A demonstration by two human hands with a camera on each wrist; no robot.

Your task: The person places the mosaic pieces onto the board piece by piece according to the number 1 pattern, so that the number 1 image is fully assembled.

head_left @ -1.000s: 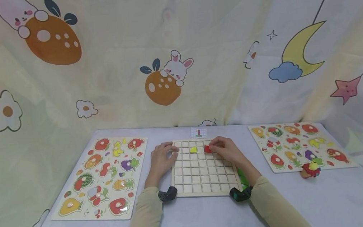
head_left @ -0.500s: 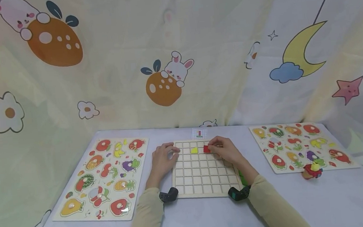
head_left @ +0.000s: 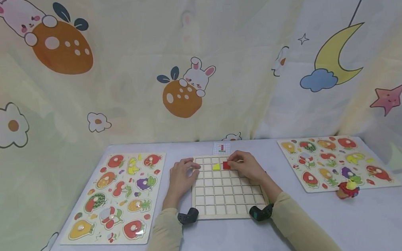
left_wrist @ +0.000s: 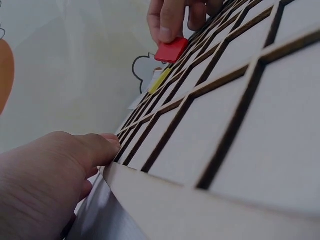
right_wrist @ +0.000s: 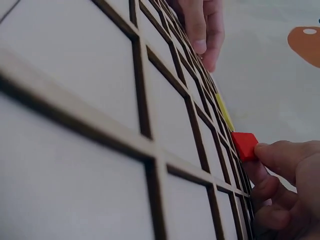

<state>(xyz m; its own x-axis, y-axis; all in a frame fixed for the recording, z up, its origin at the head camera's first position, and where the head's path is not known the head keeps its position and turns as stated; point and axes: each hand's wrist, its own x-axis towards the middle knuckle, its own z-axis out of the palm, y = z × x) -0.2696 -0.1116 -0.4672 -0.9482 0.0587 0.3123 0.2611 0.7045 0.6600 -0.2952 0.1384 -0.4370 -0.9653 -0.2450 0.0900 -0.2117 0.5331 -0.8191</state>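
The red square tile (head_left: 227, 165) sits in the second row from the far edge of the wooden grid board (head_left: 225, 203), tipped up on one edge in the wrist views and not yet flat in its cell, just to the right of a yellow tile (head_left: 216, 166) lying in the neighbouring cell.

Nearest the person, two black wrist-worn cameras (head_left: 187, 216) show at the cuffs of beige sleeves (head_left: 162, 240), at the board's near corners. Farther on, the left hand (head_left: 181, 178) rests on the board's left edge, fingers gently bent over the frame and its top-left cells, holding nothing. The right hand (head_left: 245, 165) pinches the red square tile between thumb and fingertips (right_wrist: 280, 155), the other fingers curled beneath.

A fruit peg puzzle (head_left: 115, 196) lies well to the left on the pale table (head_left: 339, 225), and a second fruit puzzle board (head_left: 333, 161) well to the right, with a small red and yellow toy (head_left: 348, 189) at its near edge. Beyond the grid board lies a small pattern card (head_left: 221, 147), and behind it hangs a cartoon-printed cloth backdrop (head_left: 195, 62).
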